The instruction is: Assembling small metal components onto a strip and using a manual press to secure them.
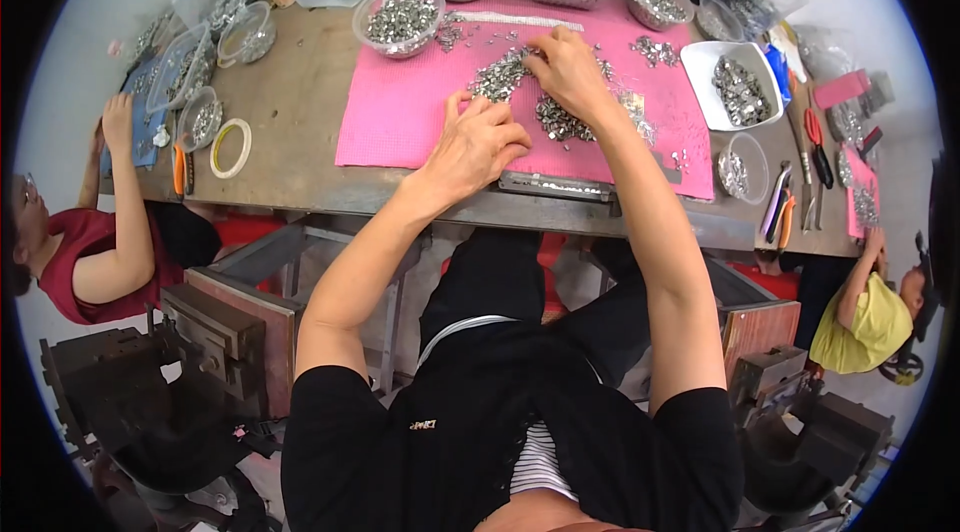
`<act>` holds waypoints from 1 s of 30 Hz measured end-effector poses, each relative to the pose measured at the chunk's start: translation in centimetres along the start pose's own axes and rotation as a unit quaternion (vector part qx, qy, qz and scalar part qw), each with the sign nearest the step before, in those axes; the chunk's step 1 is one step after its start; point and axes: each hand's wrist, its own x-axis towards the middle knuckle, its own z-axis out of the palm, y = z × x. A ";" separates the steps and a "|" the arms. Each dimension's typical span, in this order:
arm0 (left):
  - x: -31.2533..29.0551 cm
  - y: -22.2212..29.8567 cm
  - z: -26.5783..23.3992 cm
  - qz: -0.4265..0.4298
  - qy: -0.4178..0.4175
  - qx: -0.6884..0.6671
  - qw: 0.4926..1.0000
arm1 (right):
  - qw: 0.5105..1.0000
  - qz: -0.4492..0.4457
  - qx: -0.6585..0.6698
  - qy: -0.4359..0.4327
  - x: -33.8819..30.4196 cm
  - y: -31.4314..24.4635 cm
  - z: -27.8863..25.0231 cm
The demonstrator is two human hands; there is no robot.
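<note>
Small shiny metal pieces (498,78) lie heaped on a pink mat (385,122) in front of me. My left hand (478,142) rests at the near left edge of this heap, its fingers bent and apart, with the thumb away from them. My right hand (572,74) reaches over the heap's right side with its fingertips drawn together; what they pinch, if anything, is too small to make out. A second pile of metal pieces (562,120) lies under and beside my right wrist. Near the mat's front edge lies a narrow metal bar (555,186).
Clear plastic tubs (400,20) of metal pieces line the mat's far side. To the right stand a white tray (698,82) and pliers (776,202); at left lies a tape roll (231,149). Co-workers sit at left (105,262) and right (855,327).
</note>
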 end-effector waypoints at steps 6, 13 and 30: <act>0.3 0.0 0.0 -0.004 0.005 0.016 1.000 | 0.999 0.022 0.048 -0.009 0.8 0.4 0.6; 0.4 1.8 -0.4 -0.065 0.037 -0.127 0.989 | 0.990 0.055 0.132 -0.016 -0.7 -1.2 -2.8; -1.4 6.2 3.0 -0.030 0.111 -0.151 0.982 | 0.992 0.072 0.065 -0.086 -9.7 -3.4 -8.2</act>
